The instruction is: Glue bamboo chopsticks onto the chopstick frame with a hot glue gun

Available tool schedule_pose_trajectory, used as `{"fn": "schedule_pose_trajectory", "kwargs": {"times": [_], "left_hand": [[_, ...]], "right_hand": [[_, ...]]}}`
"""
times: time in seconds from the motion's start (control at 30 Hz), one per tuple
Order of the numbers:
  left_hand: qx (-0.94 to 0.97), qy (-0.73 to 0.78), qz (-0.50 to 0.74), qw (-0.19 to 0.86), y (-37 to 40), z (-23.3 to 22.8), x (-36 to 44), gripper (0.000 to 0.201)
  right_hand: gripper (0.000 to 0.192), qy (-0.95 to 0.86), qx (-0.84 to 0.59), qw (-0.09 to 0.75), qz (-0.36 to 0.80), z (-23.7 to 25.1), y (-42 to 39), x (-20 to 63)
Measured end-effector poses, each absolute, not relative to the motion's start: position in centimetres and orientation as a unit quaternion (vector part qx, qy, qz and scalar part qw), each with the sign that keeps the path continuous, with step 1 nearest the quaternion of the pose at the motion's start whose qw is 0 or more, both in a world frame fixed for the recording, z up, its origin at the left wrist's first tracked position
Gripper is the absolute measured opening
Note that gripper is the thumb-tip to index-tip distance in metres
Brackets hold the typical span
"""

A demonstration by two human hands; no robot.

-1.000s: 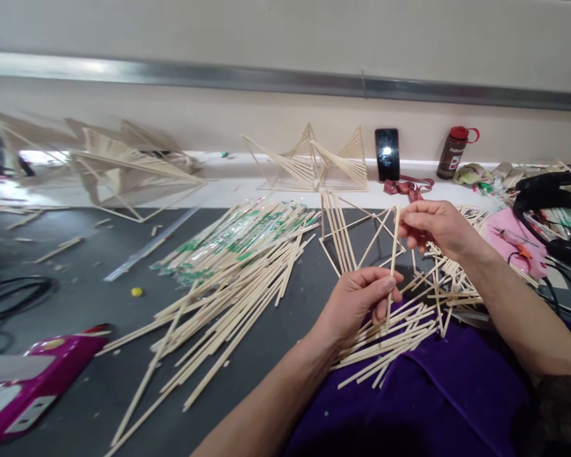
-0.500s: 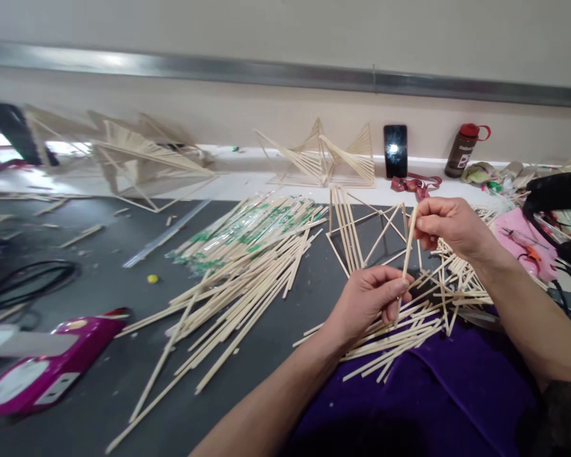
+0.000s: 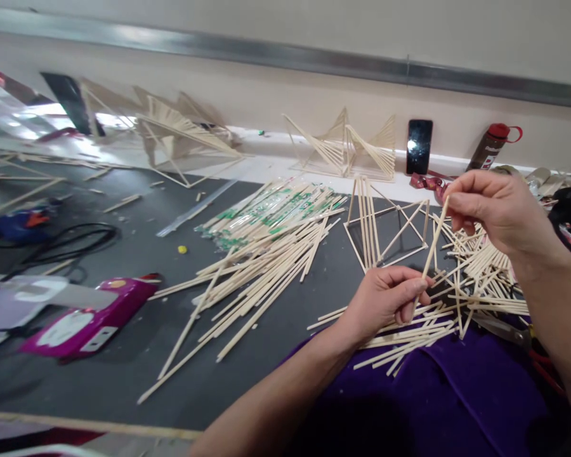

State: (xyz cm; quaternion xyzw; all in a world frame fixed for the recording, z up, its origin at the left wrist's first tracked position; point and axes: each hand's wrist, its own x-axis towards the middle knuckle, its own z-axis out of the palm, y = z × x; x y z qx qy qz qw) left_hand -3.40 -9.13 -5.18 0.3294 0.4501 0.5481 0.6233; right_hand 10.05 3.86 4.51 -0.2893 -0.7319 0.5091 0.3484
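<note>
A thin stick (image 3: 433,246) is slanting in the air over the near right of the bench (image 3: 285,343), its upper end leaning right. The right hand (image 3: 492,206) is pinching that top end between thumb and fingertips. The left hand (image 3: 389,293) is gripping the lower part, its thumb pressing against curled fingers. Below, short sticks (image 3: 421,337) are lying loose across a purple cloth (image 3: 461,381). Just beyond the left hand, a frame (image 3: 368,216) of joined sticks is standing on the bench. Farther left, long sticks (image 3: 261,279) are spreading in a heap, touching clear packs (image 3: 273,209) of more sticks. A magenta tool (image 3: 95,317) is resting well apart at the left. Along the wall, a stick model (image 3: 323,143), a phone (image 3: 419,147) and a red-capped bottle (image 3: 486,149) are standing in a row.
</note>
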Motion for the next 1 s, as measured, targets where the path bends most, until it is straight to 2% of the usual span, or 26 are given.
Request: {"fn": "schedule_pose_trajectory", "kwargs": {"times": [0.13,0.3,0.57,0.77,1.0], "left_hand": [[0.299,0.485,0.549,0.612,-9.9,-6.1,-4.5,0.017],[0.24,0.496,0.576,0.604,-10.2,-7.3,-5.6,0.019],[0.119,0.473,0.581,0.651,-9.4,-7.8,-6.2,0.012],[0.032,0.446,0.588,0.674,-8.8,-7.6,-6.8,0.018],[0.031,0.431,0.584,0.688,-9.2,-7.1,-6.9,0.017]], "right_hand": [[0.01,-0.727,-0.287,0.378,0.496,5.6,6.0,8.4],[0.014,-0.737,-0.313,0.313,0.511,5.9,8.7,5.0],[0.012,-0.774,-0.305,0.229,0.506,5.0,11.2,0.8],[0.01,-0.777,-0.29,0.236,0.506,2.9,13.5,-0.3],[0.008,-0.779,-0.286,0.229,0.509,1.4,14.3,-1.1]]}}
